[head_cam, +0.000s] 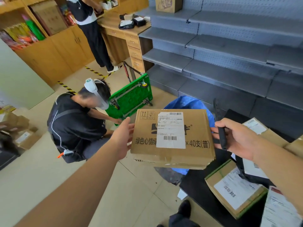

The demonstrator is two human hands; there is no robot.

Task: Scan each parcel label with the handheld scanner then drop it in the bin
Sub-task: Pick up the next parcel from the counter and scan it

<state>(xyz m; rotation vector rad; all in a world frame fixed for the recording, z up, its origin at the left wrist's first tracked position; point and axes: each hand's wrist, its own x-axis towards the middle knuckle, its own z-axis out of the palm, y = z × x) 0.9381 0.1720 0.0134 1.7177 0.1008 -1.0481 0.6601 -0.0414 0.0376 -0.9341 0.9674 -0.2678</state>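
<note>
so the cardboard parcel (pixel 172 138) is held up flat between both hands, label side up, right over the blue bin bag (pixel 188 104), which peeks out past the fingertips on the far side and again below the box's near edge. the left hand (pixel 123 138) is on the box's left edge, thumb up along the side, fingers look fairly straight and tucked under it, though i can't really see them under the cardboard. the right hand (pixel 236 136) is curled round the black handheld scanner (pixel 221 138), pinning it against the box's right edge, so the scanner sits between those fingers and the cardboard. the white shipping label (pixel 170 130) sits mid-top of the box, about halfway between the two sets of fingers, barcodes visible.

behind the right wrist there's a black table (pixel 205 190) with more labelled boxes (pixel 236 189) on it. out beyond the left fingertips a person in black (pixel 73 126) crouches on the floor next to a tipped-up green trolley (pixel 131 99). another person (pixel 91 30) stands by a wooden desk (pixel 127 31) further back, grey shelving (pixel 229 46) on the right.
</note>
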